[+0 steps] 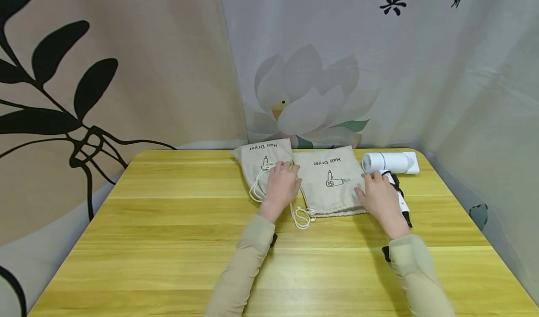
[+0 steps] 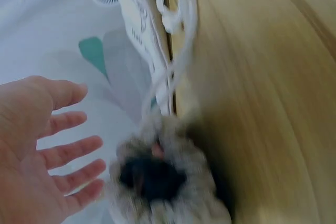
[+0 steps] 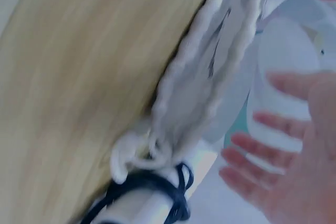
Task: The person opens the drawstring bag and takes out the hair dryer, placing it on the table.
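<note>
Two beige drawstring bags printed "Hair Dryer" lie side by side at the back of the table. My left hand [image 1: 283,184] is over the inner edge of the left bag [image 1: 257,167], fingers spread and nothing held. That bag's mouth [image 2: 152,177] is gathered round a dark opening in the left wrist view. At the right edge of the right bag [image 1: 330,193] is my right hand [image 1: 381,196], its fingers apart and holding nothing. Flat and slightly parted, this bag's mouth [image 3: 181,103] faces the front. Beside it, partly behind my right hand, lies a white hair dryer [image 1: 391,162].
Black cord [image 3: 178,198] wraps the white handle beside the right bag. A loose white drawstring [image 1: 301,218] trails onto the wooden table [image 1: 168,242] between the bags. Behind the table hangs a printed curtain [image 1: 177,64].
</note>
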The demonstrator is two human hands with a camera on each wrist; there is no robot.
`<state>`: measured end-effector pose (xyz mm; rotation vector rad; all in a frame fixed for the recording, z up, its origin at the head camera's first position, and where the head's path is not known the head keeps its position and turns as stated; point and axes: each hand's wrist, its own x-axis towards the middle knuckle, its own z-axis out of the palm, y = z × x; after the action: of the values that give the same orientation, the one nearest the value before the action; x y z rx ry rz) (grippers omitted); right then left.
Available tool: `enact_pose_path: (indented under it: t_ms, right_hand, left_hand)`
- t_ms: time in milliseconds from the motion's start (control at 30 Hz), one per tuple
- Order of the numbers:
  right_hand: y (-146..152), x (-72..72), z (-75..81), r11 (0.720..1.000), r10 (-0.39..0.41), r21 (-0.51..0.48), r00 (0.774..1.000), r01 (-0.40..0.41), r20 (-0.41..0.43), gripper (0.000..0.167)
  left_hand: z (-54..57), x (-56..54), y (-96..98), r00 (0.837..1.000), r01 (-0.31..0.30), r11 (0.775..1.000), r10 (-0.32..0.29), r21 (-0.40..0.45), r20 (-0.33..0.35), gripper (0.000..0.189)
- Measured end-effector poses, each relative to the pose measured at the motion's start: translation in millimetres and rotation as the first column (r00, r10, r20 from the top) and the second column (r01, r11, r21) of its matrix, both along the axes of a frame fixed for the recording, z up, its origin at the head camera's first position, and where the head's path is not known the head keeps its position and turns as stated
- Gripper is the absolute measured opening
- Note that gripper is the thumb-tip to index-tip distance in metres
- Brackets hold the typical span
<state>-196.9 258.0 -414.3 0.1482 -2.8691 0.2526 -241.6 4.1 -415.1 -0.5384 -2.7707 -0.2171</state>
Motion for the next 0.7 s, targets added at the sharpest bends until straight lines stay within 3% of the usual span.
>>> enact_pose_path:
  t_ms: [133,267,367,600,700]
  right_hand:
    - [-11.2,-4.0,-3.4,0.992,0.127,-0.033,0.977,-0.123,0.171,0.053]
    - [-16.1,-4.9,-8.9,0.984,0.176,-0.05,0.941,-0.169,0.289,0.061]
    - [-17.4,-4.5,-10.4,0.985,0.175,-0.048,0.926,-0.169,0.334,0.062]
    - [-15.8,-2.7,-13.7,0.987,0.156,-0.025,0.907,-0.159,0.391,0.059]
    - [-15.3,-2.7,-15.7,0.987,0.153,-0.024,0.901,-0.157,0.405,0.057]
  left_hand:
    - [-0.3,0.2,-18.1,0.999,-0.022,0.999,0.02,0.029,0.038,0.043]
    - [0.2,2.7,-33.7,0.996,-0.017,0.999,0.013,0.039,0.09,0.045]
    - [0.3,4.5,-44.4,0.992,0.018,0.999,-0.023,0.04,0.127,0.047]
    - [-1.1,9.9,-67.0,0.974,0.172,0.978,-0.187,0.118,0.132,0.038]
    - [-2.2,12.2,-75.3,0.967,0.193,0.971,-0.212,0.141,0.139,0.039]
